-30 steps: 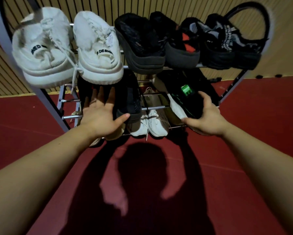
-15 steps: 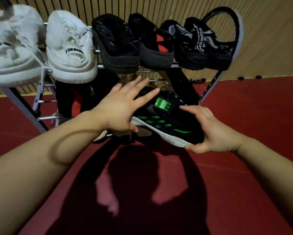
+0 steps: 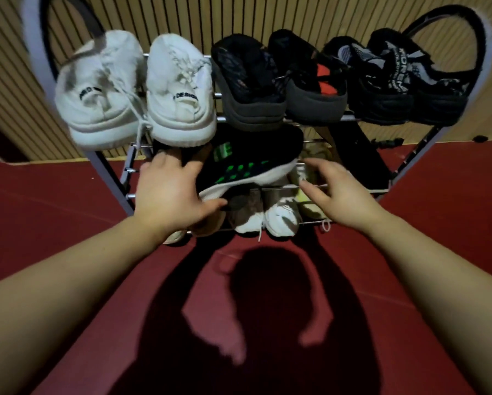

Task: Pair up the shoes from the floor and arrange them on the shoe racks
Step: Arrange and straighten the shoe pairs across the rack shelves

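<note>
A black sneaker with green stripes and a white sole (image 3: 247, 163) lies on its side on the middle tier of the metal shoe rack (image 3: 108, 178). My left hand (image 3: 167, 192) holds its heel end, fingers over the upper and thumb under the sole. Just off the toe, my right hand (image 3: 338, 192) hovers with its fingers relaxed and nothing in it. On the top tier stand a pair of white sneakers (image 3: 179, 89), a pair of black slippers (image 3: 250, 84) and a pair of black sneakers (image 3: 395, 81).
On the bottom tier sit white sneakers (image 3: 279, 220) and a yellowish shoe (image 3: 310, 206), partly hidden by the shoe above. The rack stands on a red floor (image 3: 438, 209) against a slatted wooden wall (image 3: 239, 15). My shadow falls in front of the rack.
The black-and-green sneaker went from in front of the rack onto the middle tier. My right hand let go of its toe, and my left hand took hold of the heel end.
</note>
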A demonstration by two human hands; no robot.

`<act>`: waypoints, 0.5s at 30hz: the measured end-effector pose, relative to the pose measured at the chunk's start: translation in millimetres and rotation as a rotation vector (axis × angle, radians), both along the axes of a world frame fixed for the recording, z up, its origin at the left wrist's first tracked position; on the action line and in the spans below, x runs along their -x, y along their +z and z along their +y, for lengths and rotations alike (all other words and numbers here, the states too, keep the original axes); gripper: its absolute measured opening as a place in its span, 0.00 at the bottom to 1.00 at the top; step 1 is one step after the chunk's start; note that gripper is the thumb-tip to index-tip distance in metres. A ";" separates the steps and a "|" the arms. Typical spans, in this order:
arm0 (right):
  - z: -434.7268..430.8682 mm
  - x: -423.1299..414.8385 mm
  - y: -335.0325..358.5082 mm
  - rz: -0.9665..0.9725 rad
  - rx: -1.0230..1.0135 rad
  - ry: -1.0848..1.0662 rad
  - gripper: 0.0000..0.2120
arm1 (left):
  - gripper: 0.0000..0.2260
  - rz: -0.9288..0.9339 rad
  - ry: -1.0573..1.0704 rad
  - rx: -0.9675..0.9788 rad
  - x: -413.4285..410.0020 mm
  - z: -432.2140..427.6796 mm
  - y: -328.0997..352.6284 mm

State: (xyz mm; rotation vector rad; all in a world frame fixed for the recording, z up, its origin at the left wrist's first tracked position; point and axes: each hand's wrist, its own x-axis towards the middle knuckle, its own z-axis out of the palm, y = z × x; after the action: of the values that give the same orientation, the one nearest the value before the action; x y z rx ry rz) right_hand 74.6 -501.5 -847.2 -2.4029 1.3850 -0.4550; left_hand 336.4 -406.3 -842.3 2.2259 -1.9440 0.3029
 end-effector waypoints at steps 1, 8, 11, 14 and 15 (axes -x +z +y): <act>-0.3 -15.0 -1.2 -0.041 -0.041 0.021 0.27 | 0.37 0.022 0.091 -0.023 -0.4 0.7 5.6; -1.7 -92.2 -17.0 0.046 -0.233 0.131 0.26 | 0.39 0.139 0.217 -0.407 8.3 -14.4 15.4; -0.9 -98.6 -24.3 0.096 -0.230 0.096 0.28 | 0.46 0.297 0.054 -0.458 -14.8 -6.2 17.0; -2.9 -107.0 -23.3 -0.009 -0.293 0.074 0.30 | 0.45 0.519 -0.022 -0.348 -26.4 3.7 13.8; -3.1 -110.1 -20.7 -0.076 -0.330 0.063 0.31 | 0.42 0.571 -0.020 -0.271 -23.8 3.5 10.9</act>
State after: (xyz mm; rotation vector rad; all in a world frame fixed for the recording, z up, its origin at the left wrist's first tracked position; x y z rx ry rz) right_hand 184.7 -504.7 -868.0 -2.1322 1.2396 -0.2733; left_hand 360.2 -402.8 -831.5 2.1154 -1.7561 -0.5719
